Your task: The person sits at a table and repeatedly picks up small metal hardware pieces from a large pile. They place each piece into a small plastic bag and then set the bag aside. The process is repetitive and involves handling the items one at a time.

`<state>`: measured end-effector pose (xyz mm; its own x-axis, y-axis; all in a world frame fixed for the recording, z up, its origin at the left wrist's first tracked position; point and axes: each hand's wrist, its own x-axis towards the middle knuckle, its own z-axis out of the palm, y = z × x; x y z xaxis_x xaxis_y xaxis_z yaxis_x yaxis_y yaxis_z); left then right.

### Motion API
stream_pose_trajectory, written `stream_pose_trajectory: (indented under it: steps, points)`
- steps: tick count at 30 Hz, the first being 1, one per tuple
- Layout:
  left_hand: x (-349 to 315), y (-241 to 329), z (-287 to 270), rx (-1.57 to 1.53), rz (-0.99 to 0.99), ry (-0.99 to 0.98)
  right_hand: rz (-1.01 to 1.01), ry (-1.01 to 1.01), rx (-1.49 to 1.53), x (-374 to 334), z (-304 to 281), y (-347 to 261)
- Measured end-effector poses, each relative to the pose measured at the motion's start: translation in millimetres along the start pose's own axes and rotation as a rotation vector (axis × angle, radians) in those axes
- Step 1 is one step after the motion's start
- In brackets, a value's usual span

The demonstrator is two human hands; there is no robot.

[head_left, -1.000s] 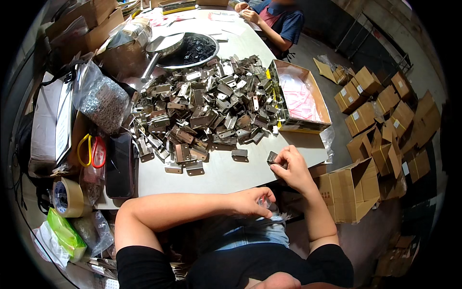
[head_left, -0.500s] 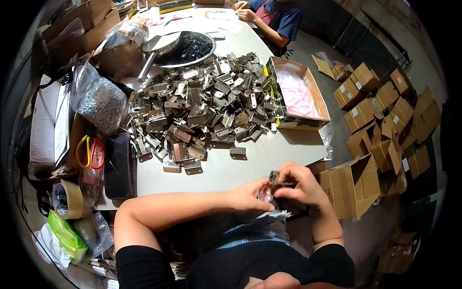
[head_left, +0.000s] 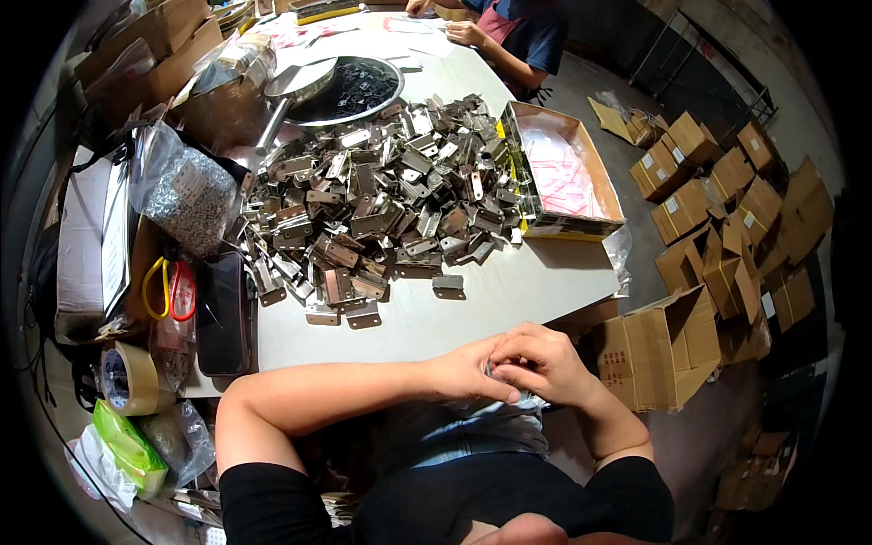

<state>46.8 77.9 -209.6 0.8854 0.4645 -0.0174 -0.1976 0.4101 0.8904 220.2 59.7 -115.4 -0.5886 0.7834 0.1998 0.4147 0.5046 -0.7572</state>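
My hands meet just off the table's front edge, close to my lap. My left hand (head_left: 474, 371) is closed round a small clear plastic bag (head_left: 491, 370), of which only a sliver shows between the fingers. Over its opening lies my right hand (head_left: 548, 365), fingers curled and pressed against the bag. The metal bracket it held a moment earlier is hidden now. Beyond them, a large heap of metal brackets (head_left: 377, 213) covers the middle of the table (head_left: 436, 331). One single bracket (head_left: 449, 287) lies apart at the heap's near side.
Right of the heap stands an open carton (head_left: 568, 177) of printed plastic bags. Behind is a metal bowl (head_left: 363, 91) of dark parts. A bag of screws (head_left: 193, 191), scissors (head_left: 171, 289), phone (head_left: 224, 313) and tape roll (head_left: 127, 377) line the left. Another person (head_left: 513, 41) sits opposite.
My right hand has come down and left onto the bag, and the bracket in its fingers has gone out of sight. The other person's hands have moved apart.
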Motion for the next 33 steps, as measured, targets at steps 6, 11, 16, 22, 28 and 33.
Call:
stream_pose_trajectory:
  steps: [6, 11, 16, 22, 28, 33]
  points:
    - [-6, 33, 14, -0.118, -0.207, 0.019, 0.180, 0.057, -0.061, 27, -16, 27]
    - [-5, 10, 7, 0.145, -0.068, -0.117, -0.102, 0.141, -0.341, 74, 25, 57]
    - [-5, 8, 4, 0.345, -0.005, -0.097, -0.095, 0.236, -0.435, 61, 27, 69]
    - [-5, 10, 4, 0.400, -0.033, -0.104, -0.232, 0.192, -0.503, 87, -24, 99]
    - [-3, 7, 1, 0.453, 0.003, -0.087, -0.335, 0.157, -0.728, 98, -24, 94]
    - [-4, 10, 3, 0.456, -0.027, -0.091, -0.382, 0.087, -0.756, 99, -24, 86]
